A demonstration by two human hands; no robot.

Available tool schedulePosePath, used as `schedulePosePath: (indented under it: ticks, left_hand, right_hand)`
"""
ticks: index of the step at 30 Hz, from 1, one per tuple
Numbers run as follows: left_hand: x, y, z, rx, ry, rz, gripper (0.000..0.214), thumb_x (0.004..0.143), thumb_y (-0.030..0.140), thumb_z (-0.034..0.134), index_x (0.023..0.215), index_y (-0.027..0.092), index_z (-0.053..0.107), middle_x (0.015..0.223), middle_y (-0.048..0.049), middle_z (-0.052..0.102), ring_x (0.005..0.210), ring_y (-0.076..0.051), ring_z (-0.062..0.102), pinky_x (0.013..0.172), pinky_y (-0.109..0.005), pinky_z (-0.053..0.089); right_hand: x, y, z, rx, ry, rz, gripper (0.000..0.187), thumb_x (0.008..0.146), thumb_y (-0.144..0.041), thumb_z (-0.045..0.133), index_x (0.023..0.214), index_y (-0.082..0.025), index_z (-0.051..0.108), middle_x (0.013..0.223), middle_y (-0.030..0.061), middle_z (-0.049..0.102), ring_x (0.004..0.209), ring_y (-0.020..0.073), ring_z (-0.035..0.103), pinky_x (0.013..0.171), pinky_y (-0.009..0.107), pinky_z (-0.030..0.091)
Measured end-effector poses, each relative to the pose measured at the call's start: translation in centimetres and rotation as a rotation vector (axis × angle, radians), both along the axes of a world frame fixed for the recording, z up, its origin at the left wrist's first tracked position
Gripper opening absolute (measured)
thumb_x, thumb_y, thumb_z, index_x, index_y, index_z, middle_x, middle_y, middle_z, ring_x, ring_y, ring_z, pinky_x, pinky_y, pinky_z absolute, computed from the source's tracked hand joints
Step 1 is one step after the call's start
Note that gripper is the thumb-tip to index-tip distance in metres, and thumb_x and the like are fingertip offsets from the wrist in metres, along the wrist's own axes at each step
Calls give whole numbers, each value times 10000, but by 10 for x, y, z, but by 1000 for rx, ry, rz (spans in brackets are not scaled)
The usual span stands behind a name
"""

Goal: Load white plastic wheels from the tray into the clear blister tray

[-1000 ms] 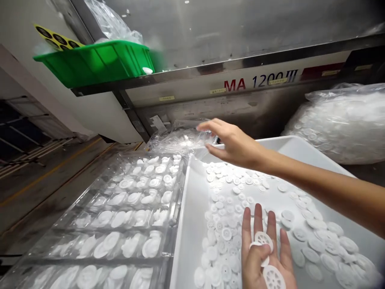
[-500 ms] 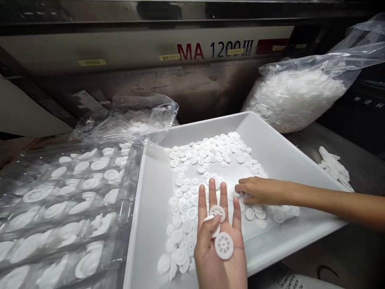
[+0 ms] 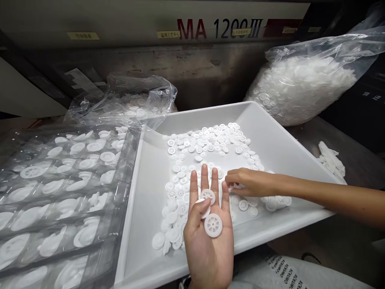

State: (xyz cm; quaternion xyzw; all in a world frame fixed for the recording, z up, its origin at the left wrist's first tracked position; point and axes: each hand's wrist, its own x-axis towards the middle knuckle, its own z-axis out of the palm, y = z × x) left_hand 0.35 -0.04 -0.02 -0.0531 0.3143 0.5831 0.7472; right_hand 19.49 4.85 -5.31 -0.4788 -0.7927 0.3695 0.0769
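Observation:
My left hand [image 3: 209, 237] is palm up over the grey tray [image 3: 128, 224], with its fingers stretched out. Three white plastic wheels [image 3: 213, 225] rest on the palm and fingers, and the thumb presses on one of them. To its right, my right hand [image 3: 249, 182] reaches down among the loose white wheels [image 3: 243, 205] in the tray. The right fingers are bent and close together, and what is between their tips is hidden. Many more small spoked wheels [image 3: 210, 140] lie spread along the tray's far and left sides.
Left of the tray, a clear blister pack [image 3: 75, 188] holds larger white parts in rows. Behind stand an open plastic bag [image 3: 141, 100] and a full bag [image 3: 300, 88] of white pieces. White gloves or cloth [image 3: 331, 160] lie at right. A printed sack [image 3: 276, 273] is below.
The view has tilted and shifted, so the machine and tray sit higher in the picture. Both hands keep much the same pose, the left with the same three wheels.

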Motion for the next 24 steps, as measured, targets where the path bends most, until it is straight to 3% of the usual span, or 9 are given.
schedulePosePath:
  ticks: [5, 7, 12, 21, 24]
  left_hand:
    - [1, -2, -1, 29, -20, 31, 573, 842, 7, 547, 1375, 208, 604, 1375, -50, 706, 1312, -210, 622, 1073, -365, 531]
    - [1, -3, -1, 46, -50, 38, 591, 846, 27, 548, 1408, 209, 578, 1364, -64, 712, 1305, -204, 627, 1050, -335, 546]
    - [2, -3, -3, 85, -104, 47, 621, 853, 62, 527, 1448, 239, 539, 1317, -73, 738, 1273, -250, 649, 1019, -397, 579]
    - [2, -2, -3, 21, -68, 65, 690, 820, 46, 503, 1485, 229, 492, 1318, -84, 737, 1267, -228, 657, 1021, -387, 584]
    - [2, 0, -4, 26, 18, 27, 710, 812, 89, 512, 1496, 279, 495, 1415, -48, 680, 1380, -233, 559, 1105, -399, 521]
  right_hand:
    - [-5, -3, 57, -96, 374, -222, 311, 1022, -487, 577, 1027, -176, 573, 940, 21, 630, 785, 128, 618, 664, 257, 537]
    - [-16, -9, 68, -194, 473, -242, 315, 994, -487, 630, 1017, -179, 567, 877, 3, 625, 711, 98, 592, 595, 212, 498]
    - [-38, -24, 58, -384, 604, -245, 269, 974, -412, 696, 961, -170, 579, 758, -44, 604, 675, 59, 572, 588, 165, 453]
    - [-36, -22, 51, -534, 709, -250, 251, 1009, -405, 657, 980, -184, 540, 768, -61, 583, 663, 35, 553, 572, 140, 414]
    - [-36, -25, 52, -566, 707, -261, 231, 1023, -399, 636, 1007, -190, 541, 775, -63, 571, 673, 31, 548, 580, 131, 413]
